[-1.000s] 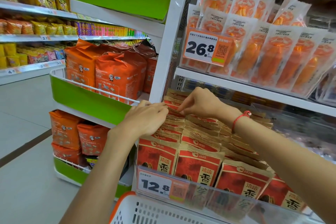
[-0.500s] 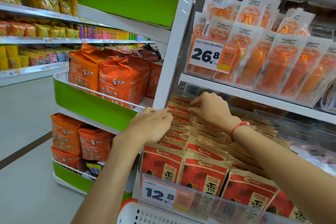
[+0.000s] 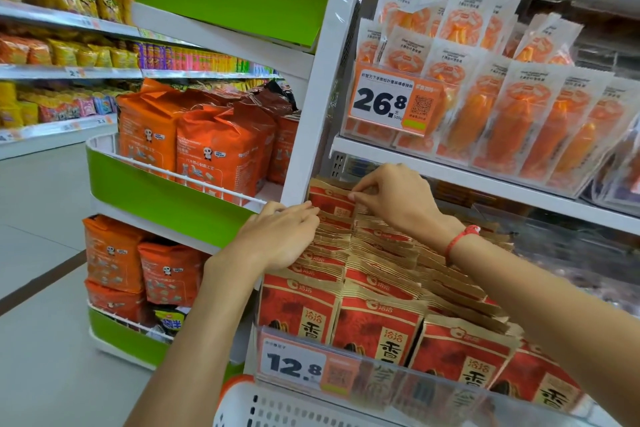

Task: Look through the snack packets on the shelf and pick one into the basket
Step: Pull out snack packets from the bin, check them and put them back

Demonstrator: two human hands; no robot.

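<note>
Reaching deeper: since a second before, both hands had worked from the middle of the left-hand row of packets toward the back of the shelf, so the search was near the end of that row and nothing had yet been chosen.
Right hand (image 3: 394,199): curled, its thumb and fingertips pinched the brown top edge of the rearmost packet (image 3: 330,199) and had tipped it up so that its red face showed; half a second before, that face was hidden.
Left hand (image 3: 282,236): fingers nearly straight and relaxed, it lay on the top edges of the packets just in front, pressing them forward and gripping none.
Red wristband (image 3: 462,239): sat on the right wrist, above the second row.
Snack packets (image 3: 377,326): red and brown, they stood upright in close rows from the clear front lip to the back of the shelf (image 3: 485,184), under the white board above.
Price tag (image 3: 294,366): read 12.8, on the clear lip in front of the packets.
Basket (image 3: 263,409): white with an orange rim, it was at the bottom edge of the view, below the shelf front; no packet could be seen in it.
Meaning for the task: by my judgement, browsing was nearly done and the pinched packet was the likely pick, though it had not left the row.
Upper shelf: orange-and-white pouches (image 3: 519,121) behind a 26.8 tag (image 3: 382,99).
Left side: orange bags (image 3: 214,152) in a green rack (image 3: 166,191).
</note>
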